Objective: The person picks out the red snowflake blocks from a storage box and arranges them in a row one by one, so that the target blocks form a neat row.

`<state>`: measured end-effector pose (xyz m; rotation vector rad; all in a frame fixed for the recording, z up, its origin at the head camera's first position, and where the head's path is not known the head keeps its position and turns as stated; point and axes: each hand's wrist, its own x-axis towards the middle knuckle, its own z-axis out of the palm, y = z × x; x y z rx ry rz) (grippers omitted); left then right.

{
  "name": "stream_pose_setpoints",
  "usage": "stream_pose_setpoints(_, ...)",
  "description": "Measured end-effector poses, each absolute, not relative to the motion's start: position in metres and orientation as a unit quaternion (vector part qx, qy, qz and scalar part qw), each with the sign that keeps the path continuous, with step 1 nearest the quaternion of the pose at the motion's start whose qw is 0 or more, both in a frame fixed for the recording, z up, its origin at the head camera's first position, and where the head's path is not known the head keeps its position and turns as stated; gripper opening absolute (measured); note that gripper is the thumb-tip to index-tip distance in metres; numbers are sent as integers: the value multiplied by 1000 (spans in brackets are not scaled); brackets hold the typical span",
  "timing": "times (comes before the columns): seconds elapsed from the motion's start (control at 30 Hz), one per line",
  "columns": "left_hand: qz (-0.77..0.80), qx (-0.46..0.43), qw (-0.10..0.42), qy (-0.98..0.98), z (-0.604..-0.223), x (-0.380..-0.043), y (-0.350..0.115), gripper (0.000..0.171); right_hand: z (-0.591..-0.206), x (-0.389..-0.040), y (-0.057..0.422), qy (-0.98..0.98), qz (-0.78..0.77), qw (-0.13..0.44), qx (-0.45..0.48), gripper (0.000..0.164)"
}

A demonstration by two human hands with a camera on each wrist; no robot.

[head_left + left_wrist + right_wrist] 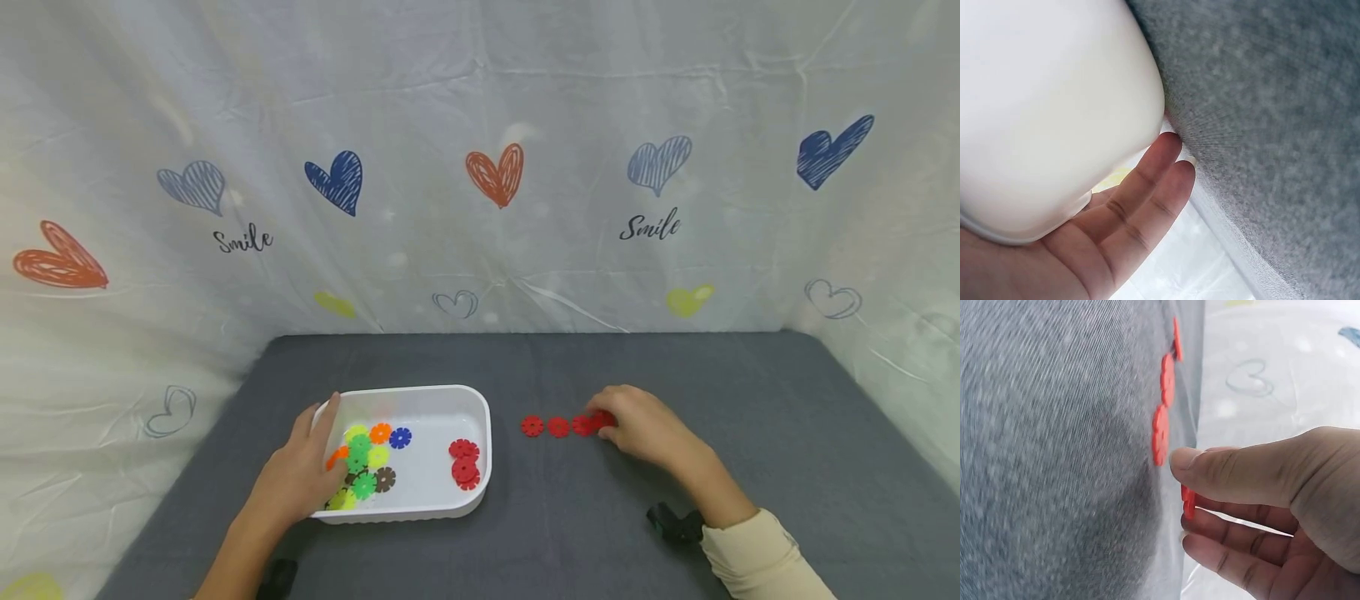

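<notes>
My left hand (pixel 296 477) holds the left side of a white plastic tray (pixel 423 490), with the thumb over the inside. Its fingers lie along the outer wall in the left wrist view. Out to the right of the tray, my right hand (pixel 651 429) pinches a red notched plastic disc (pixel 1188 503) between thumb and fingers, close over the table. That disc is at the right end of a row; to its left lie a red disc (pixel 582 426), a second red disc (pixel 558 427) and a third red disc (pixel 532 426).
Several red discs (pixel 464 468) overlap at the tray's right end. Green discs (pixel 363 485), yellow, orange, brown and blue ones cluster on its left. Dark grey cloth (pixel 570 533) covers the table, and a white curtain (pixel 420 275) with printed hearts hangs behind.
</notes>
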<state>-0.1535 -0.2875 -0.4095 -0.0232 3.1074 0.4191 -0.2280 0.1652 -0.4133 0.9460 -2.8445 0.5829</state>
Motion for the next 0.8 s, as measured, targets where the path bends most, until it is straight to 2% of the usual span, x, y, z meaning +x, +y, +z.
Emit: stream_pose_setpoints(0.8, 133, -15, 3, 991, -409, -153, -286, 95, -419, -234, 171, -930, 210, 18, 301, 28)
